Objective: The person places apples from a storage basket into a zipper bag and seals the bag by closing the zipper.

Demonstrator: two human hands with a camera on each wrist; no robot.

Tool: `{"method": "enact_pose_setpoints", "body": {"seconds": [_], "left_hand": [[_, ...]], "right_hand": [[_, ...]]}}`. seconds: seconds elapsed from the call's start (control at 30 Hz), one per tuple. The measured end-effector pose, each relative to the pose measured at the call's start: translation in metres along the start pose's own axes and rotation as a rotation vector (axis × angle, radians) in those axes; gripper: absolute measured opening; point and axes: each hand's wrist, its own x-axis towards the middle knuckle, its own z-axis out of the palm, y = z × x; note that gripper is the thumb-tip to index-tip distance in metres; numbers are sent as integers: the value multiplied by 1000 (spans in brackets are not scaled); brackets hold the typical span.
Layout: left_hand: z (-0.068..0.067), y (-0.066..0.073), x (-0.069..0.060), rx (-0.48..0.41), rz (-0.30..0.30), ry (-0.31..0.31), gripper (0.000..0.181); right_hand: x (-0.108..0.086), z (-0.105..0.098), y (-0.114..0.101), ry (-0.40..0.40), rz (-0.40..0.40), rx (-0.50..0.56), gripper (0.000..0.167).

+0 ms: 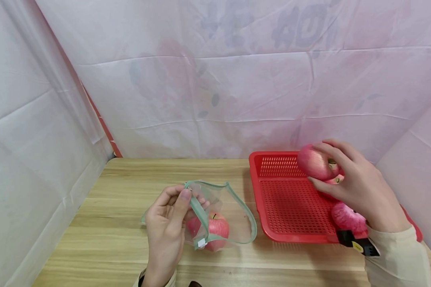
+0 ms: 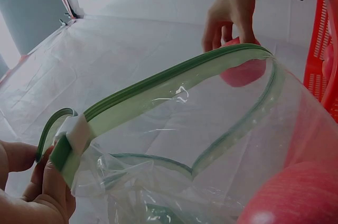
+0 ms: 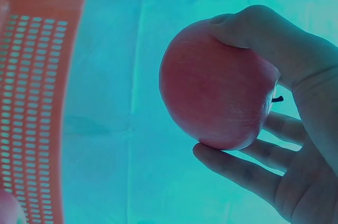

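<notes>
My left hand (image 1: 167, 227) pinches the green rim of a clear zip bag (image 1: 238, 217) between thumb and fingers. The bag's mouth gapes toward the right, and a white slider (image 2: 79, 131) sits on the rim. Inside the bag a red apple (image 1: 219, 226) rests low down. My right hand (image 1: 366, 187) grips another red apple (image 1: 313, 161) above the back right part of a red basket (image 1: 291, 207). In the right wrist view thumb and fingers curve round that held apple (image 3: 216, 86), its stem toward the palm.
Within the basket's right side lie more fruit, among them a streaked pink one (image 1: 346, 217), partly hidden by my right hand and wrist strap. The bag and basket stand side by side on a wooden table (image 1: 111, 239). Pale cloth (image 1: 237, 91) hangs behind and at both sides.
</notes>
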Motion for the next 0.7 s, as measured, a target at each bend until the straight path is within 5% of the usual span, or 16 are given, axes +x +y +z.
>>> {"method": "enact_pose_setpoints", "body": {"seconds": [0.13, 0.3, 0.7], "left_hand": [[-1, -1, 0, -9, 12, -8, 12], [-1, -1, 0, -13, 17, -11, 12], [-2, 0, -1, -11, 20, -11, 12]], "right_hand": [[-6, -1, -11, 101, -37, 22, 69], [-11, -2, -28, 206, -62, 68, 77], [-18, -5, -65, 345, -125, 211, 69]]}}
